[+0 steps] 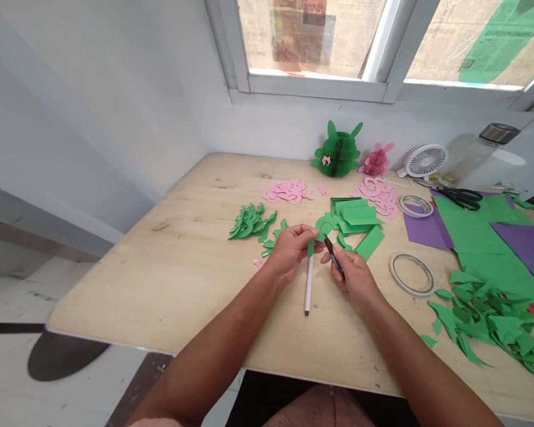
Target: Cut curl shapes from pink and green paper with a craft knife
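Note:
My left hand (292,250) pinches a piece of green paper (324,225) with a curved outline drawn on it. In my right hand (352,271) is a pair of scissors (331,249), its dark blades at the paper's lower edge. Below the hands a white pen (309,287) with a dark tip lies on the table. Just beyond the hands are folded green paper strips (358,216). Left of my left hand sit a pile of green cut-outs (250,222) and, farther back, pink cut-outs (287,191).
Green scraps (489,320), tape rolls (413,274), black scissors (460,197) and green sheets (476,228) lie to the right on the wooden table (160,279). Along the wall stand a green paper figure (338,151), a pink one (376,160), a white fan (426,160) and a clear bottle (476,155).

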Available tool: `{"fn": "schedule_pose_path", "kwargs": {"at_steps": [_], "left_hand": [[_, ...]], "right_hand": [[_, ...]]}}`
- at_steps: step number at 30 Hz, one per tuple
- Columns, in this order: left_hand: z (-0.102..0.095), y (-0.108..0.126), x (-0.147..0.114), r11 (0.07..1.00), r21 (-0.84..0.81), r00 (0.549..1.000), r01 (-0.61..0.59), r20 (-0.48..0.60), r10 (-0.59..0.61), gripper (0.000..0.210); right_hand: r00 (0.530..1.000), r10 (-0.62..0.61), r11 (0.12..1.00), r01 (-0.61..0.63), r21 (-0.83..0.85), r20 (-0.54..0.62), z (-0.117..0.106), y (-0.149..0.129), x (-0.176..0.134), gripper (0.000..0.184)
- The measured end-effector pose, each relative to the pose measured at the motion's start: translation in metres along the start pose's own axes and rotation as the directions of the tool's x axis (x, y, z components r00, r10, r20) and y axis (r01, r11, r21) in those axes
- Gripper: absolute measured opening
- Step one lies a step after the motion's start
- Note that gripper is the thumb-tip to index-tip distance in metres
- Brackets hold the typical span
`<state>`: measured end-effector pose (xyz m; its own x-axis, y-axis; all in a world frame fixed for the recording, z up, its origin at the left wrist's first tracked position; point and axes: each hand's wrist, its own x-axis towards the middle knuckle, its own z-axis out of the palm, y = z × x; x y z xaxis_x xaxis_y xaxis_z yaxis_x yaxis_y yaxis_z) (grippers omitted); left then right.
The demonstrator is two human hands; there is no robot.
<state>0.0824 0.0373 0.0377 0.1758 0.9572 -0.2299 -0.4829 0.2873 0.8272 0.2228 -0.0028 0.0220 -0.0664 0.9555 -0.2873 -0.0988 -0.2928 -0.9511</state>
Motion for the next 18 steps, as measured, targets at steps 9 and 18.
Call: {"fn": "schedule_pose_path", "kwargs": {"at_steps": [9, 18], "left_hand": [[-0.0007, 0.0008, -0.0005, 1.0, -0.022, 1.0, 0.013, 0.021, -0.012, 0.027], [-0.0019, 0.002, -0.0001, 0.997, -0.057, 0.998, 0.051, 0.047, -0.049, 0.025]], "right_hand": [[1.0, 0.012, 1.0, -0.012, 0.016, 0.005, 0.0002, -0.0023, -0.0013, 0.056], [1.0, 0.006, 1.0, -0.007, 0.02, 0.021, 0.0, -0.0035, -0.0019, 0.055]]}}
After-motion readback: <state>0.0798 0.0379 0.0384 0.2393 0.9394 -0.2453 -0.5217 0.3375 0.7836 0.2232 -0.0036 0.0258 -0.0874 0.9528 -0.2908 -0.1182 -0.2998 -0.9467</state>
